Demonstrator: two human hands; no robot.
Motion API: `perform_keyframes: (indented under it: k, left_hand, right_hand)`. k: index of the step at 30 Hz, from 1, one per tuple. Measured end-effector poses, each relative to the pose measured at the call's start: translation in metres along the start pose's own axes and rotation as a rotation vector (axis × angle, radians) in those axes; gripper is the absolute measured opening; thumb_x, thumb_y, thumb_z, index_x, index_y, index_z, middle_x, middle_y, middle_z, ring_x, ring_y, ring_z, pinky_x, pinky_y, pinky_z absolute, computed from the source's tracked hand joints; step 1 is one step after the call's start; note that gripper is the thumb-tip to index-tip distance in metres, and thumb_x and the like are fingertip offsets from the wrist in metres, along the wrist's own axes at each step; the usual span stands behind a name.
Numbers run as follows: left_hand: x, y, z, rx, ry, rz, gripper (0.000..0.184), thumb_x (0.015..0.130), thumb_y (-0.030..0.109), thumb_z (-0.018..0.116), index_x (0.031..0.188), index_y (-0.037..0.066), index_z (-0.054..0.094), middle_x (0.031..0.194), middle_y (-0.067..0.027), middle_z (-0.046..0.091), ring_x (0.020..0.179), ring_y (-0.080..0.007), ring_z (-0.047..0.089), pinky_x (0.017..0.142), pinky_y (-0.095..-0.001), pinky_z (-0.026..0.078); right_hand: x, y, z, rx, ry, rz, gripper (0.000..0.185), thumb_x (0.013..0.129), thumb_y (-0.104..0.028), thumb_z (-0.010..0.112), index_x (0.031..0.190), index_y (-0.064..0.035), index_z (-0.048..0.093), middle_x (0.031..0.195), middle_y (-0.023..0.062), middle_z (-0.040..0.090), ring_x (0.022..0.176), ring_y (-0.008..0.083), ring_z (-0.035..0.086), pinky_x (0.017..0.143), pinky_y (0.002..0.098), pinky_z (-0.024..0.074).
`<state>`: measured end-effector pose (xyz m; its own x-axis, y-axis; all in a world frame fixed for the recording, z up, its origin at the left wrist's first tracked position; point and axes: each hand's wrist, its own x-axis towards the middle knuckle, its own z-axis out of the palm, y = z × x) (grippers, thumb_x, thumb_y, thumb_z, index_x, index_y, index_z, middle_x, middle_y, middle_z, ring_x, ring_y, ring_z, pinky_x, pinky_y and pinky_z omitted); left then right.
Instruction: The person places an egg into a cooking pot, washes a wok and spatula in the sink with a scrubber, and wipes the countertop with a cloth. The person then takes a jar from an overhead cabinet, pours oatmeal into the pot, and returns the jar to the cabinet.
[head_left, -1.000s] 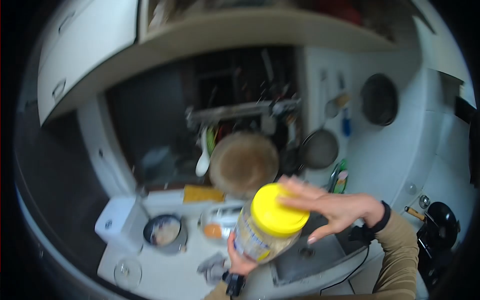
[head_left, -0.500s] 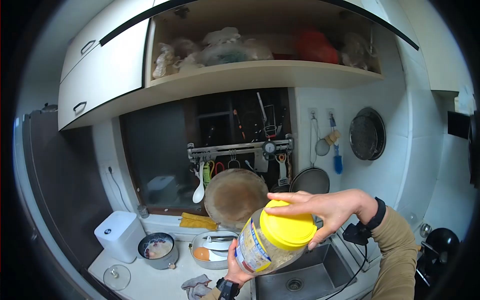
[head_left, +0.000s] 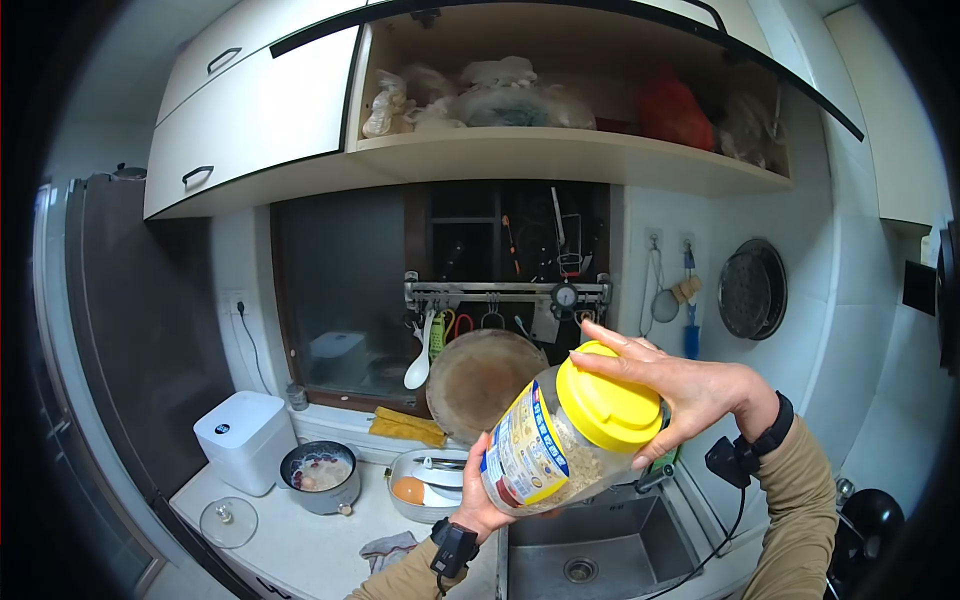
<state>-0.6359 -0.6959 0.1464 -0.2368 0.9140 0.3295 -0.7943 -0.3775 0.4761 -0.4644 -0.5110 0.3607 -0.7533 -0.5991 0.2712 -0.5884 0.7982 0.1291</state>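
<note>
A clear plastic jar of oats (head_left: 530,455) with a printed label is held tilted above the sink, its yellow lid (head_left: 610,398) pointing up and to the right. My left hand (head_left: 478,495) is wrapped round the jar's lower left side; some of its fingers are hidden behind the jar. Over the lid lies my right hand (head_left: 690,385), its thumb and fingers closed around the rim. The lid sits on the jar.
The steel sink (head_left: 640,540) lies below. Left on the counter are a pot (head_left: 345,492), a glass lid (head_left: 228,522), a basin (head_left: 400,505) with an egg and dishes, a cloth (head_left: 388,550) and a white box (head_left: 245,440). Overhead is an open cupboard (head_left: 570,150) holding bags.
The view has shifted, so the room appears farther right. Both hands and the jar have moved right in the picture, and more of the label and the contents shows.
</note>
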Motion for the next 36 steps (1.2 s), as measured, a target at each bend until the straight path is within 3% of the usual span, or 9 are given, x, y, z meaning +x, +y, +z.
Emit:
perform_keyframes:
  k: [3,5,8,14,26,30,32,34,36]
  left_hand:
    - [0.000,-0.001,0.001,0.018,0.051,0.053,0.075,0.085,0.068,0.039,0.143,0.021,0.034,0.141,-0.0138,0.042,0.126,-0.0421,0.043,0.096,-0.0694,0.034]
    - [-0.001,0.000,-0.001,0.084,0.123,0.121,0.077,0.083,0.071,0.039,0.143,0.022,0.034,0.141,-0.0143,0.042,0.125,-0.0437,0.043,0.094,-0.0725,0.032]
    - [-0.002,0.001,-0.005,0.146,0.156,0.269,0.078,0.083,0.071,0.039,0.143,0.022,0.035,0.141,-0.0136,0.043,0.124,-0.0424,0.045,0.094,-0.0699,0.035]
    - [-0.007,0.012,-0.011,0.164,0.146,0.189,0.086,0.077,0.077,0.039,0.143,0.022,0.034,0.144,-0.0130,0.039,0.127,-0.0436,0.040,0.092,-0.0741,0.031]
    - [0.018,0.003,0.001,0.092,0.174,0.216,0.084,0.078,0.076,0.039,0.143,0.022,0.031,0.141,-0.0150,0.041,0.123,-0.0448,0.044,0.085,-0.0723,0.038]
    - [0.036,-0.003,0.012,-0.116,0.124,0.332,0.085,0.077,0.076,0.040,0.142,0.021,0.033,0.138,-0.0125,0.043,0.122,-0.0411,0.045,0.085,-0.0718,0.037]
    - [0.042,-0.006,0.031,-0.089,0.115,0.386,0.080,0.082,0.072,0.039,0.141,0.018,0.034,0.138,-0.0103,0.045,0.122,-0.0358,0.046,0.094,-0.0637,0.038]
    - [0.055,-0.007,0.040,-0.021,0.090,0.572,0.073,0.088,0.066,0.037,0.141,0.016,0.036,0.137,-0.0082,0.046,0.122,-0.0300,0.047,0.102,-0.0507,0.038]
    - [0.059,-0.012,0.068,0.118,0.024,0.628,0.073,0.089,0.067,0.035,0.140,0.015,0.038,0.137,-0.0057,0.047,0.123,-0.0244,0.047,0.105,-0.0428,0.037]
  right_hand:
    - [0.008,-0.010,0.001,0.215,0.057,-0.005,0.117,0.058,-0.063,0.078,0.149,-0.0165,0.021,0.141,0.0329,0.024,0.134,0.0486,0.025,0.106,0.0488,0.0292]
    - [0.012,-0.031,0.000,0.183,0.057,0.550,0.116,0.059,-0.068,0.075,0.147,-0.0134,0.024,0.130,0.0283,0.035,0.126,0.0437,0.036,0.102,0.0452,0.0350]
    - [0.017,-0.032,0.009,0.114,0.029,0.619,0.116,0.061,-0.071,0.073,0.147,-0.0110,0.023,0.127,0.0249,0.038,0.123,0.0394,0.039,0.099,0.0433,0.0374]
    - [0.032,-0.016,0.034,0.175,0.349,0.175,0.107,0.067,-0.062,0.072,0.147,-0.0089,0.025,0.128,0.0240,0.037,0.121,0.0371,0.040,0.102,0.0416,0.0362]
    - [0.054,-0.011,0.052,0.143,0.784,0.453,0.097,0.066,-0.059,0.076,0.136,-0.0007,0.042,0.119,0.0246,0.049,0.111,0.0356,0.052,0.095,0.0412,0.0431]
    - [0.051,-0.010,0.092,0.130,1.054,0.557,0.122,0.065,-0.060,0.078,0.146,0.0009,0.010,0.137,0.0275,0.029,0.130,0.0397,0.032,0.108,0.0468,0.0300]
    - [0.050,-0.012,0.123,0.353,0.945,0.468,0.136,0.060,-0.059,0.081,0.146,-0.0014,-0.006,0.145,0.0286,0.013,0.137,0.0424,0.017,0.112,0.0486,0.0220]
    - [0.053,-0.019,0.141,0.114,0.853,0.519,0.140,0.058,-0.057,0.083,0.146,-0.0031,-0.012,0.145,0.0277,0.008,0.138,0.0425,0.015,0.112,0.0490,0.0210]
    - [0.055,-0.014,0.137,0.277,1.047,0.461,0.135,0.063,-0.036,0.087,0.146,-0.0109,-0.016,0.145,0.0254,0.019,0.135,0.0359,0.029,0.108,0.0480,0.0307]
